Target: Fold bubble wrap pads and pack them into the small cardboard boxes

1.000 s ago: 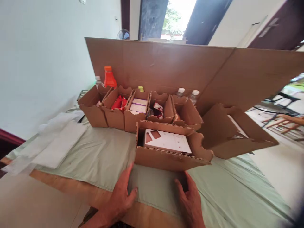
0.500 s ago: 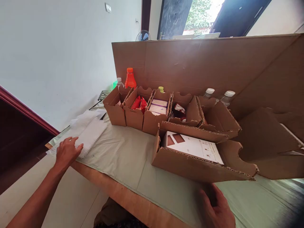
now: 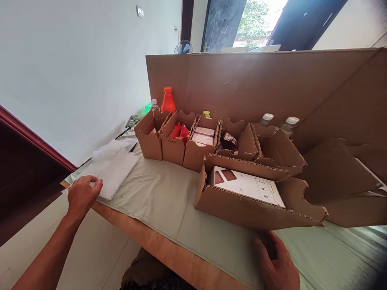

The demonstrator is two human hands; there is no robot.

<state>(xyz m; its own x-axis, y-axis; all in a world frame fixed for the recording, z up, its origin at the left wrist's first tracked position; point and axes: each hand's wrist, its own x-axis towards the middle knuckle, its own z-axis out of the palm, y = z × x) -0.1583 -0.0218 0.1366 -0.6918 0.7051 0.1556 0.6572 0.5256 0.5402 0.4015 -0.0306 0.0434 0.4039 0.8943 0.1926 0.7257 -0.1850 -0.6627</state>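
Shifted since one second earlier: left hand (image 3: pixel 84 192), from the cloth in front of the near box to the white sheets (image 3: pixel 117 173) at the table's left end. Since half a second earlier, thumb drawn closer to the fingers. Placed at the sheets' near edge, fingers bent; impossible to tell from this view whether pinching or merely resting. Sheets lying flat, overlapping, on the green cloth (image 3: pixel 160 197).

Right hand (image 3: pixel 278 264) just in front of the near box (image 3: pixel 242 211), fingers curved, thumb spread apart, grasping nothing visible; contact with the box not determinable. Inside that box: white carton (image 3: pixel 249 187), lying flat.

Behind: row of five cardboard boxes (image 3: pixel 196 159), side by side, with red packets (image 3: pixel 179 132) in the second from left and white packs (image 3: pixel 203 136) in the third. Beyond the row: orange bottle (image 3: pixel 168 101), upright, before a tall cardboard panel (image 3: pixel 256 80).
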